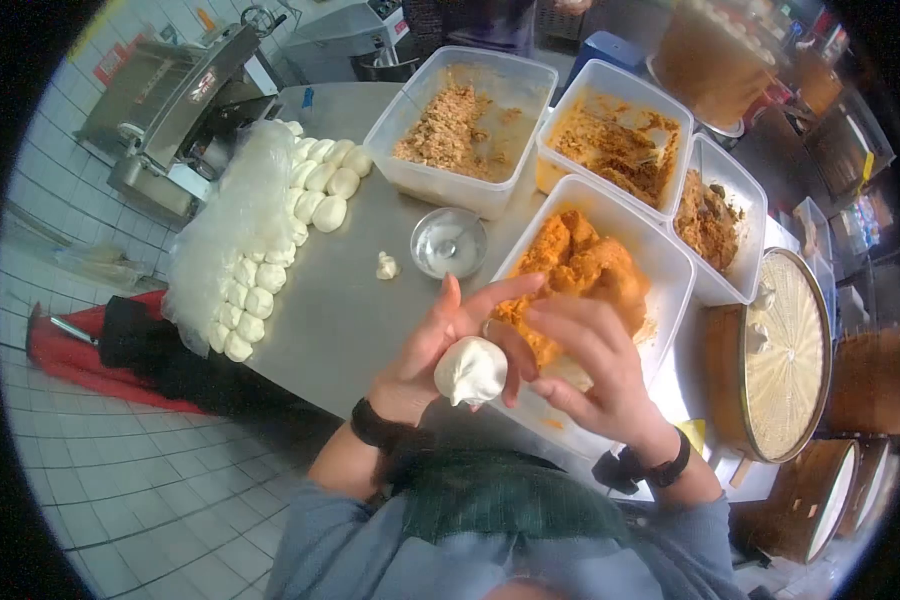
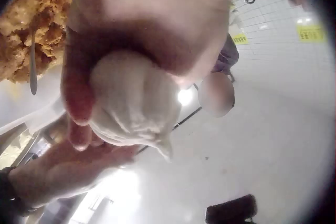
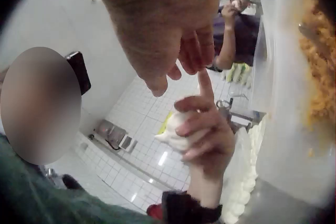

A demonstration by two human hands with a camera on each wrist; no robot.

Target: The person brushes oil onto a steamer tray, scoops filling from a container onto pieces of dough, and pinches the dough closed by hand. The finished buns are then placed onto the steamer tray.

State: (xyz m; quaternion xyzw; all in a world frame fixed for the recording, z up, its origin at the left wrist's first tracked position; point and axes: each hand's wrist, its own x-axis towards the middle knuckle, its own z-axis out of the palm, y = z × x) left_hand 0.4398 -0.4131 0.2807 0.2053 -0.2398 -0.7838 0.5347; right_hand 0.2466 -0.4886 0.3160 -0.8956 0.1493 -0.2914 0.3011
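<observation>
A pleated white dough bun [image 1: 471,371] with a twisted tip sits in the left hand [image 1: 432,345], whose fingers curl round its side. In the left wrist view the bun [image 2: 134,98] shows its folds and pointed tip beneath the palm. The right hand [image 1: 598,365] is just to the right of the bun, fingers loosely bent and holding nothing. From the right wrist view, the right hand [image 3: 163,29] hangs near the left hand [image 3: 210,140], apart from the bun [image 3: 176,132]. Beyond both hands is a tub of orange filling [image 1: 580,260].
Rows of dough balls [image 1: 260,290] lie on the left, partly under plastic. A glass bowl [image 1: 448,243] and a small dough scrap [image 1: 387,265] are on the metal table [image 1: 340,310]. More filling tubs [image 1: 460,170] stand behind; a round bamboo steamer [image 1: 785,355] is at right.
</observation>
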